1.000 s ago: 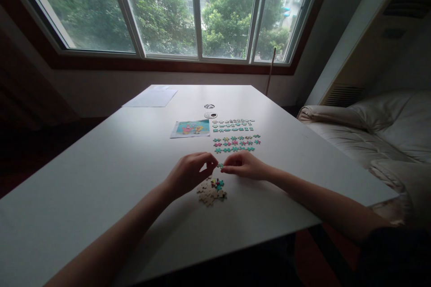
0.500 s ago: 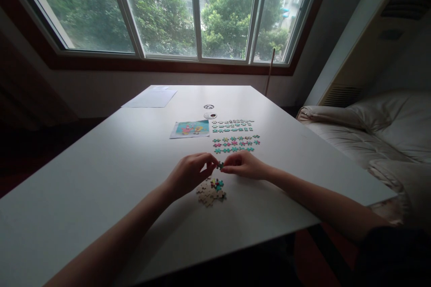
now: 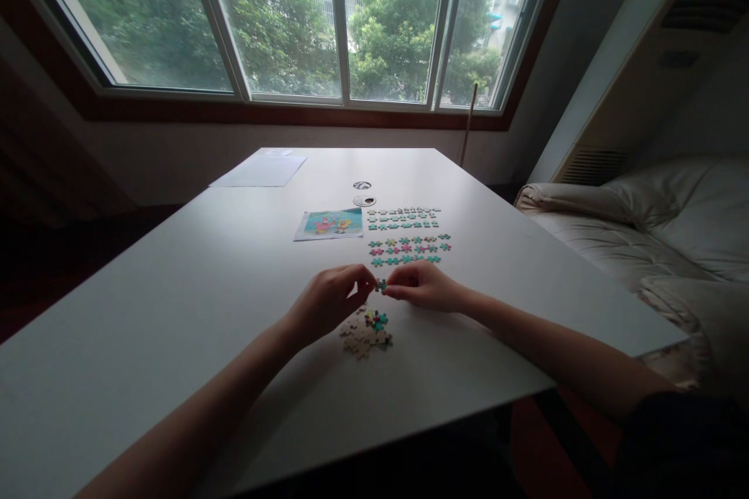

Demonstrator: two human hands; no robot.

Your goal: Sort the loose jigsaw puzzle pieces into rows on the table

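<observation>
The puzzle piece [image 3: 381,286] has tipped, showing more of its coloured face. My left hand [image 3: 335,290] and right hand [image 3: 428,286] both pinch it, between the pile [image 3: 363,338] and the rows [image 3: 406,249]. I'm probably checking it; carrying it off calls for one hand's release.

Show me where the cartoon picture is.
In the head view, the cartoon picture lies on the white table, just left of the rows of puzzle pieces, beyond the left hand.

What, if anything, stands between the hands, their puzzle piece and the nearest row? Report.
Nothing visible: the left hand and right hand pinch the puzzle piece, and no object shows between it and the nearest puzzle row.
</observation>
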